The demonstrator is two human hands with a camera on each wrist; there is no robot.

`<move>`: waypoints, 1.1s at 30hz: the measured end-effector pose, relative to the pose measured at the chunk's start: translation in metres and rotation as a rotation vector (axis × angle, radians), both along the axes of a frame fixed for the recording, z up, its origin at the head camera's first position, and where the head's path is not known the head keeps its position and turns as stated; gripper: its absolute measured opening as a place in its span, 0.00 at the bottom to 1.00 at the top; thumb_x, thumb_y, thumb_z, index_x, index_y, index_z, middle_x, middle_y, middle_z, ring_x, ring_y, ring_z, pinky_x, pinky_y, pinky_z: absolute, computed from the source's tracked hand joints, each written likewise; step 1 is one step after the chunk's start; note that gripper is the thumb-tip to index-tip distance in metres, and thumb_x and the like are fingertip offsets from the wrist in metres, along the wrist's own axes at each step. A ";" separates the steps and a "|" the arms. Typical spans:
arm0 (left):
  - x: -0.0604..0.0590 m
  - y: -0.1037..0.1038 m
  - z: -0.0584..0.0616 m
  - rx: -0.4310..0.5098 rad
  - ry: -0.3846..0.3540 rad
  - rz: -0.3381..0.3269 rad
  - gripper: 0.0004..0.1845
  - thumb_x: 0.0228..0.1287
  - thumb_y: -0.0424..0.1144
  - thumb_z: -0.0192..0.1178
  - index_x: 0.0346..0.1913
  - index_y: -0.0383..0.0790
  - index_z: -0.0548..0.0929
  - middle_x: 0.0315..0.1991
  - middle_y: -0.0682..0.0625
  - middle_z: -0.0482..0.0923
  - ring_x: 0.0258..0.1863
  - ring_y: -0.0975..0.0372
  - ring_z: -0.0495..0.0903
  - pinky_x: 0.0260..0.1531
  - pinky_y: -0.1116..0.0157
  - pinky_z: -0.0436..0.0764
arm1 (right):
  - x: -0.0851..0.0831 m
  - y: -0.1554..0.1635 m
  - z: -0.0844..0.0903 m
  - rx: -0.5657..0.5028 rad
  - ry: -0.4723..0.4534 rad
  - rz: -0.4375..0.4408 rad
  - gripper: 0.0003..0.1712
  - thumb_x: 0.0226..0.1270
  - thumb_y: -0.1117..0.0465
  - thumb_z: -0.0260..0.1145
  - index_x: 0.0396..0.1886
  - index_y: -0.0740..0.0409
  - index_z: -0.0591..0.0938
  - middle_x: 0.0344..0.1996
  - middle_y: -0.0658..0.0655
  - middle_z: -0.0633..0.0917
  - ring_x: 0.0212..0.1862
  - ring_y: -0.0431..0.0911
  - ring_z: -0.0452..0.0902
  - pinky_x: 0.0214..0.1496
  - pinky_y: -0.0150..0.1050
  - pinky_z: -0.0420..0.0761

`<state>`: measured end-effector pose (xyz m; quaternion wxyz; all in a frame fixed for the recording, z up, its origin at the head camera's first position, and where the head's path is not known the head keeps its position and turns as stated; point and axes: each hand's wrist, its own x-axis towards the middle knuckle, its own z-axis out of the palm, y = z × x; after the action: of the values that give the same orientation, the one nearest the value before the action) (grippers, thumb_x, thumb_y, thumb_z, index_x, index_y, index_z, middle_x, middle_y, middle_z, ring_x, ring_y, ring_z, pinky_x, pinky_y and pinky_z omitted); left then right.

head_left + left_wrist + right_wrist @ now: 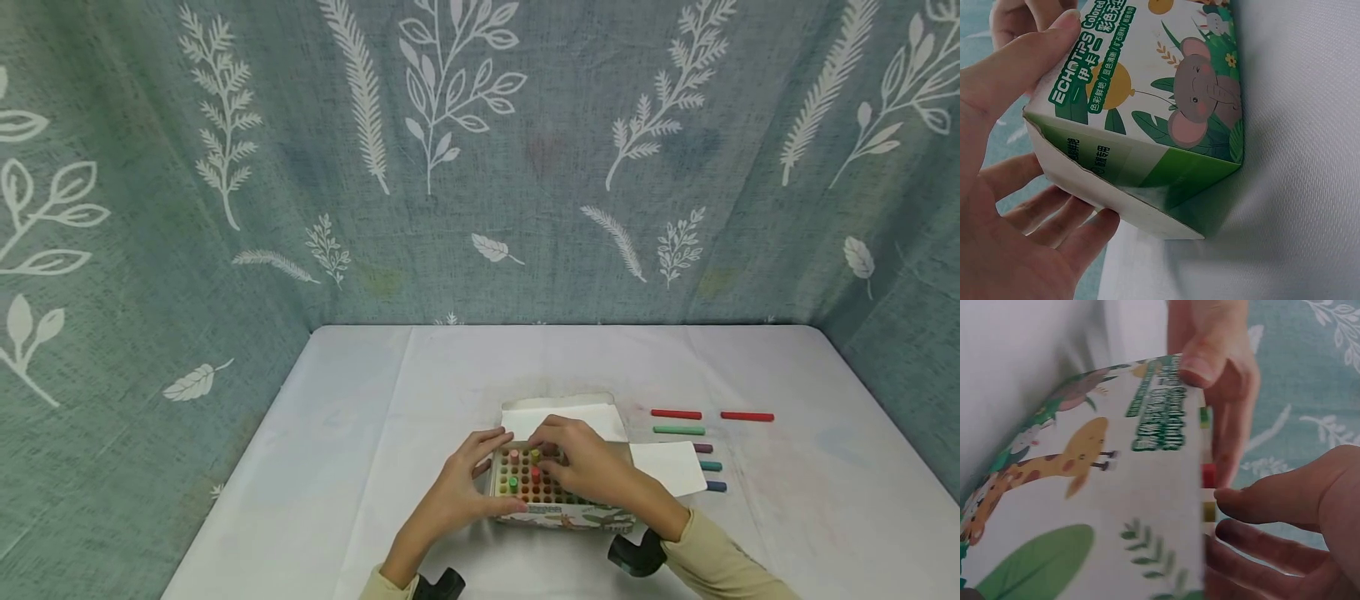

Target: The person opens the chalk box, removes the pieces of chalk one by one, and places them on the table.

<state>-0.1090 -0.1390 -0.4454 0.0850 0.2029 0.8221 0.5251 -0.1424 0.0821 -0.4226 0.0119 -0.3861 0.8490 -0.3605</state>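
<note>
A printed cardboard chalk box stands open-topped on the table, with a holed insert inside. Several chalk sticks poke up from the holes, among them a green stick, a red stick and a peach stick. My left hand holds the box's left end, its thumb on the printed front and its fingers against the raised side flap. Over the insert, my right hand pinches an olive-yellow chalk stick between thumb and forefinger; the stick's lower part is hidden in the box.
Right of the box lie two red chalks, a light green chalk, and purple, teal and blue ones partly under the right flap. The lid folds back behind. A leaf-patterned curtain borders the white table.
</note>
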 end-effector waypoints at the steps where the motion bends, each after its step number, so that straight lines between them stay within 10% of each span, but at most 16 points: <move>1: -0.001 -0.001 -0.004 -0.003 0.005 0.000 0.44 0.47 0.39 0.75 0.69 0.42 0.66 0.69 0.43 0.58 0.67 0.48 0.60 0.60 0.47 0.69 | 0.000 -0.001 -0.001 0.009 0.004 -0.006 0.11 0.59 0.72 0.67 0.42 0.62 0.83 0.37 0.54 0.81 0.30 0.36 0.74 0.30 0.29 0.78; 19: -0.004 -0.003 -0.015 -0.003 0.016 -0.002 0.45 0.47 0.47 0.75 0.69 0.44 0.67 0.68 0.46 0.59 0.67 0.50 0.60 0.61 0.48 0.69 | 0.003 -0.012 -0.007 0.097 0.141 -0.071 0.08 0.59 0.73 0.65 0.35 0.60 0.86 0.34 0.52 0.82 0.34 0.41 0.79 0.34 0.29 0.81; 33: -0.005 -0.002 -0.015 -0.009 0.016 0.012 0.44 0.47 0.46 0.75 0.68 0.46 0.67 0.68 0.46 0.59 0.67 0.49 0.60 0.61 0.47 0.69 | -0.001 -0.002 0.007 -0.190 0.139 -0.069 0.08 0.57 0.77 0.64 0.34 0.63 0.84 0.32 0.55 0.82 0.32 0.41 0.79 0.28 0.27 0.80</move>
<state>-0.1137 -0.1406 -0.4606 0.0763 0.2017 0.8262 0.5204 -0.1432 0.0798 -0.4159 -0.0959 -0.3802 0.8225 -0.4120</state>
